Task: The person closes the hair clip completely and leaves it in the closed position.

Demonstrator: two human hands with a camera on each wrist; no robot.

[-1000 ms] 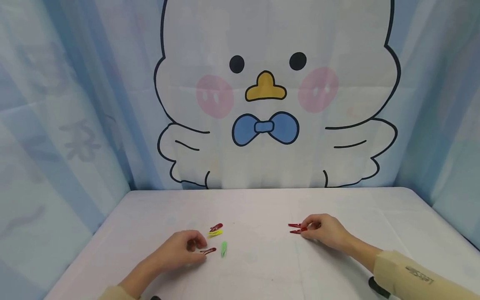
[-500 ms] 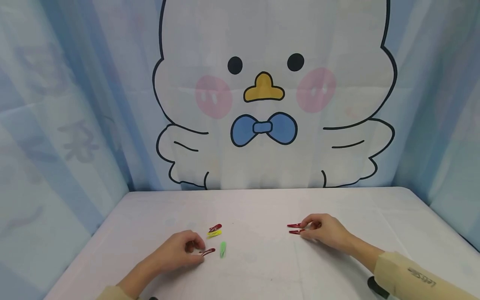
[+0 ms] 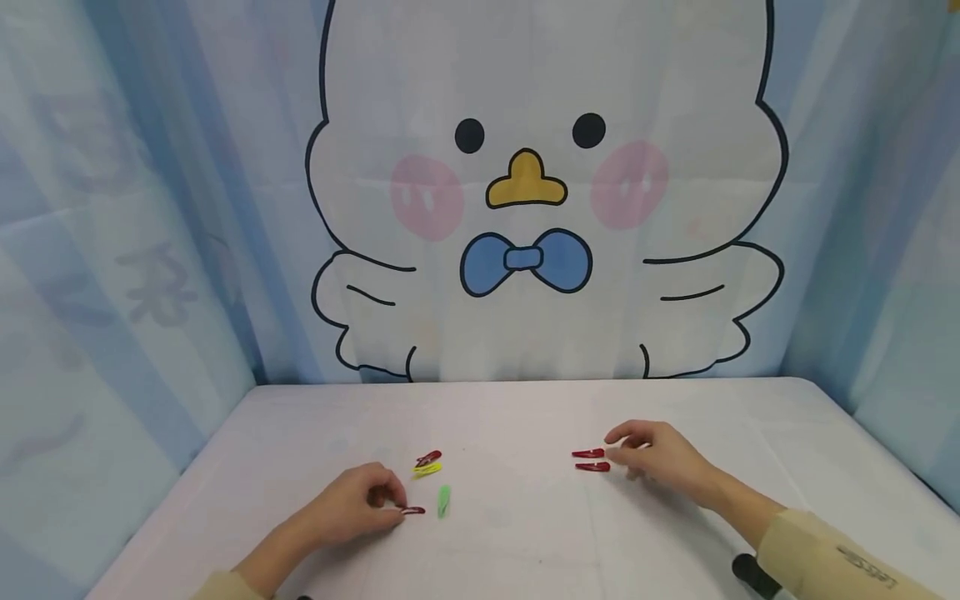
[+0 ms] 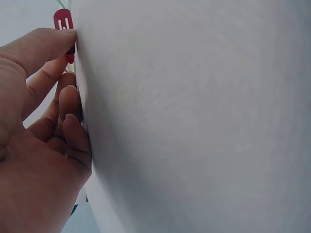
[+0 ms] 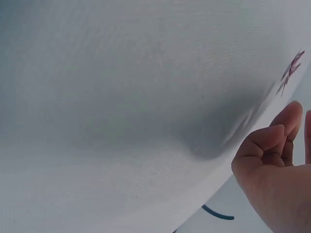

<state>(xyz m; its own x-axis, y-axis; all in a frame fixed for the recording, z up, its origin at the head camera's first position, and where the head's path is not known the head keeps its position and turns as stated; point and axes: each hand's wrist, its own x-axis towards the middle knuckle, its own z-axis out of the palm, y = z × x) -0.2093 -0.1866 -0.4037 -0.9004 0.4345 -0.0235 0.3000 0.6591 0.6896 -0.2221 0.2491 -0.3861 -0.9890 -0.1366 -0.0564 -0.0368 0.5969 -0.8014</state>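
My left hand (image 3: 352,504) pinches a dark red snap hair clip (image 3: 416,510) by one end, low over the white table; the left wrist view shows that clip (image 4: 62,18) between thumb and fingers. My right hand (image 3: 667,458) holds nothing, its fingers loosely bent just right of two red hair clips. Those lie side by side, a far one (image 3: 588,453) and a near one (image 3: 593,467), pointing left. Beyond the left hand are another red hair clip (image 3: 430,457) and a yellow hair clip (image 3: 427,470), close together. A green hair clip (image 3: 444,502) lies right of the pinched one.
The white table (image 3: 517,533) reaches back to a curtain (image 3: 525,325) printed with a cartoon bird. More curtain hangs at both sides. A dark rounded object (image 3: 753,573) shows beneath the right sleeve.
My right hand has let go of the two red hair clips and drawn back slightly to the right. The left hand's clip has tipped lower and flatter, still pinched.
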